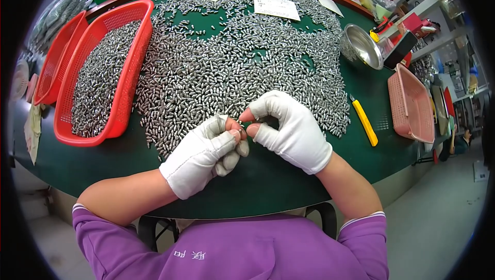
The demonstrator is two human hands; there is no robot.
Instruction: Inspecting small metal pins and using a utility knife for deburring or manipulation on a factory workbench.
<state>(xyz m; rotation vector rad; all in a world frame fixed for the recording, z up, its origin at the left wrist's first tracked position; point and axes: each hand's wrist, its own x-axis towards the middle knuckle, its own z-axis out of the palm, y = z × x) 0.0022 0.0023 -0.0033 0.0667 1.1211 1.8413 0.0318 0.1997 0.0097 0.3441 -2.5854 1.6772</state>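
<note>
Both of my hands wear white gloves with bare thumb and index fingertips, and they meet above the near edge of a wide spread of small silvery metal parts [242, 69]. My left hand [211, 151] is closed, its thumb and index finger pinching one small metal part [241, 130] that is mostly hidden. Curled in from the right, my right hand [289, 130] brings its thumb and index tips close to that pinch. Whether it grips the same part or another tiny thing is too small to make out.
At left stands a red plastic basket [135, 69] full of similar parts, with another red basket [56, 61] beside it. Paper sheets [276, 7] lie on the far parts. A steel bowl [367, 45], yellow utility knife [365, 123] and pink basket [412, 107] are at right.
</note>
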